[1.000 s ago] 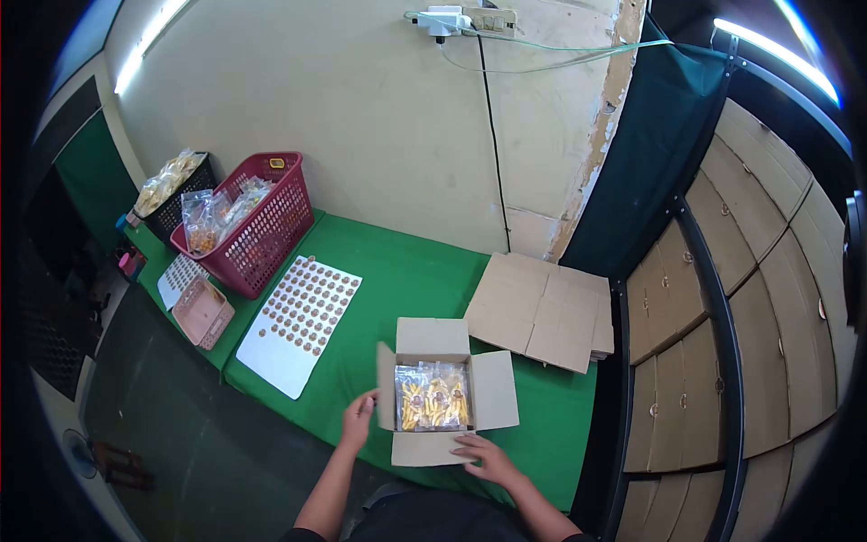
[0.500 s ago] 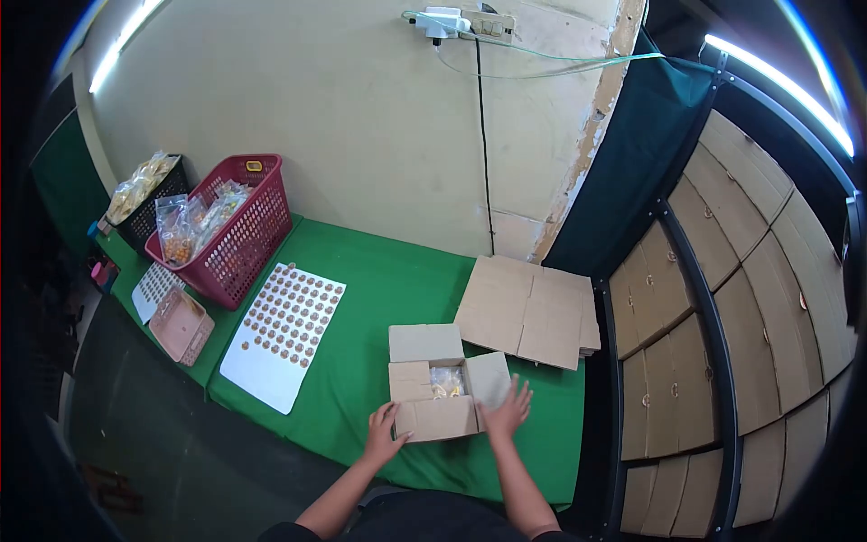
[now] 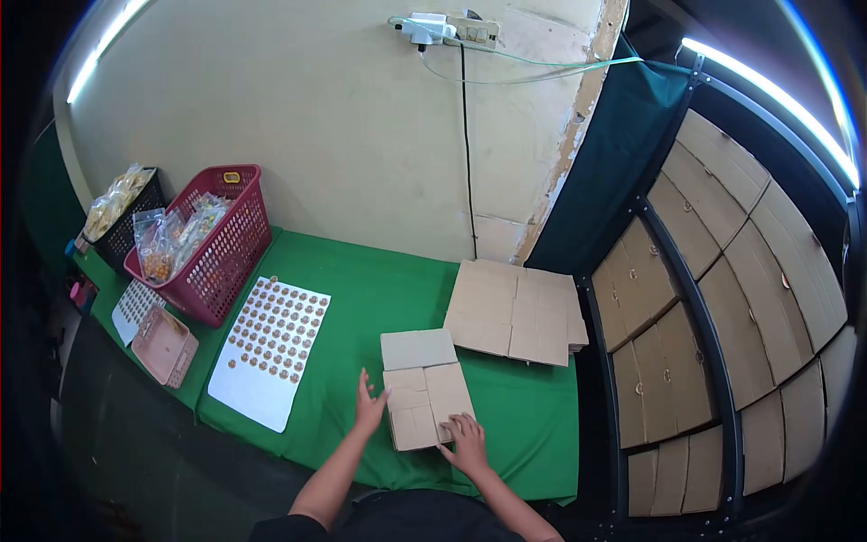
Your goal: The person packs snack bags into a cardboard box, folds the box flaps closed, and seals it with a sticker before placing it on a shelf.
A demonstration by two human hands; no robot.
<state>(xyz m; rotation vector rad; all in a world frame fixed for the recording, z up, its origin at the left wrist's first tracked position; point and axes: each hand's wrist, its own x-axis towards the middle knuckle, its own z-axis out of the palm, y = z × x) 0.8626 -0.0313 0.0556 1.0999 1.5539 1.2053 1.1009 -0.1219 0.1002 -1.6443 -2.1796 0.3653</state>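
A cardboard box [image 3: 417, 402] stands on the green cloth near the front edge. Three of its flaps lie folded over the opening and hide what is inside; the far flap [image 3: 418, 349] sticks out at the back. Beside the box's left side is my left hand [image 3: 368, 405], fingers apart, holding nothing. My right hand [image 3: 466, 443] rests with spread fingers on the right flap near the front right corner.
Flattened cardboard sheets [image 3: 513, 312] lie behind the box. A white sheet of round stickers [image 3: 271, 352], a pink basket [image 3: 165, 347], a maroon basket [image 3: 217, 253] and a black basket [image 3: 135, 221] with bags are at left. Boxes [image 3: 668, 370] fill the right rack.
The left, front and right flaps have folded down, covering the bagged contents. My left hand has come off the front left corner; my right hand has moved onto the box top. The view has shifted slightly.
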